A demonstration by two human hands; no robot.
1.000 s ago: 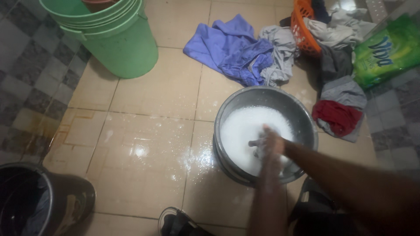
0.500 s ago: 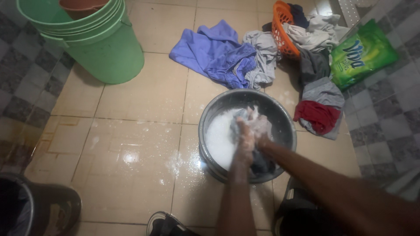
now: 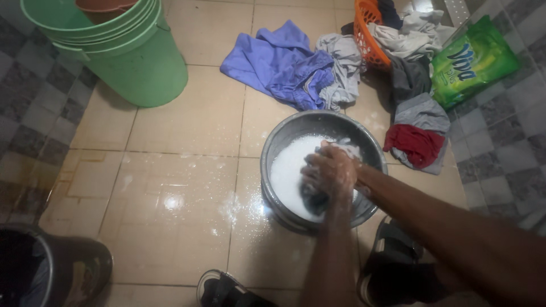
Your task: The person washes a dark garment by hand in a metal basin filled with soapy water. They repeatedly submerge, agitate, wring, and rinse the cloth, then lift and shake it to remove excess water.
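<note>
A grey metal basin (image 3: 284, 133) stands on the wet tiled floor, full of white soapy foam (image 3: 290, 170). Both my hands are pressed together over it. My left hand (image 3: 324, 170) and my right hand (image 3: 348, 170) grip a dark wet garment (image 3: 314, 199) that hangs into the suds, its lower part hidden in the foam. Suds coat my fingers. My sandalled feet (image 3: 392, 256) are planted just in front of the basin.
A stack of green buckets (image 3: 125, 57) stands far left. A blue garment (image 3: 278, 62), grey clothes (image 3: 344, 62), an orange basket (image 3: 364, 34), a red cloth (image 3: 414, 145) and a green detergent bag (image 3: 472, 59) lie beyond the basin. A dark bucket (image 3: 68, 273) is near left.
My hands, first low in the foam, lifted the dark garment up above the basin, then came back down to the foam with it, still clasped together.
</note>
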